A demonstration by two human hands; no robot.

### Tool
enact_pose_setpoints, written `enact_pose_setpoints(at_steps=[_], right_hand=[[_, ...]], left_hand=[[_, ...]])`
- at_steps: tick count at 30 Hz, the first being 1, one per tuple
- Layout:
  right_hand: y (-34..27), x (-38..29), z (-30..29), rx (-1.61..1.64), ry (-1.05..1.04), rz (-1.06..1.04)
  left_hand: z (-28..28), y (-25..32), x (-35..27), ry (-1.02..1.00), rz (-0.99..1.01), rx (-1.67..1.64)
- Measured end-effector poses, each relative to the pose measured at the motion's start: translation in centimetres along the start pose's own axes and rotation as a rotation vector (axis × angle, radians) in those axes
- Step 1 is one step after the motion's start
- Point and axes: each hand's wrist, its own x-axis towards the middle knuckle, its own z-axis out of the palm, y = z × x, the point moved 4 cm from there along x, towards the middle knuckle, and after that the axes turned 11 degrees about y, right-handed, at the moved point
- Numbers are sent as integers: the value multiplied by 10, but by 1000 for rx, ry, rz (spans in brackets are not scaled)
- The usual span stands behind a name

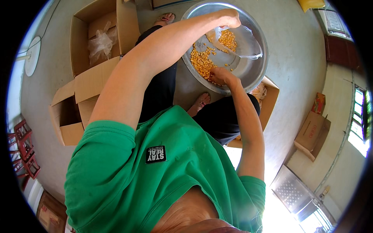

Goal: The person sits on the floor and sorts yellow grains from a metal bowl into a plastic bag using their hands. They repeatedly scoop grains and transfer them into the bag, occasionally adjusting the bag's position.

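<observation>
A wide metal basin (263,62) in front of me holds loose yellow corn kernels (201,62), heaped on its near left side. My left hand (231,19) reaches over the basin's far part and grips a clear plastic bag (247,43) by its edge. More kernels show in or through the bag; which of the two I cannot tell. At the near edge of the heap, my right hand (222,76) touches the kernels. Its fingertips are hidden among them, so its grasp is unclear. A few stray kernels lie on the basin's floor.
On the left stands an open cardboard box (78,43) with crumpled clear plastic bags (102,42) inside. A second open box (68,128) sits nearer. Beside my right knee, another carton (269,100) holds filled plastic bags (259,91). My sandalled feet flank the basin's near left side.
</observation>
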Motion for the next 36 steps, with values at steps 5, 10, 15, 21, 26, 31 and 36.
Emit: enact_pose_setpoints(at_steps=[5,10,15,21,26,31,36], right_hand=[[-2,0,-3,37,0,0],[1,2,-3,61,4,-13],[3,2,-3,60,72,-31],[4,0,-16,135,127,57],[12,6,-11,121,126,80],[11,6,-17,190,133,117],[25,6,-30,383,219,28]], left_hand=[[1,-2,1,13,-27,7],[1,-1,1,3,-31,21],[1,-1,1,7,-41,17],[3,-3,6,-37,25,108],[3,-2,3,9,-19,42],[1,-3,2,11,-18,39],[2,1,-1,21,-51,-15]])
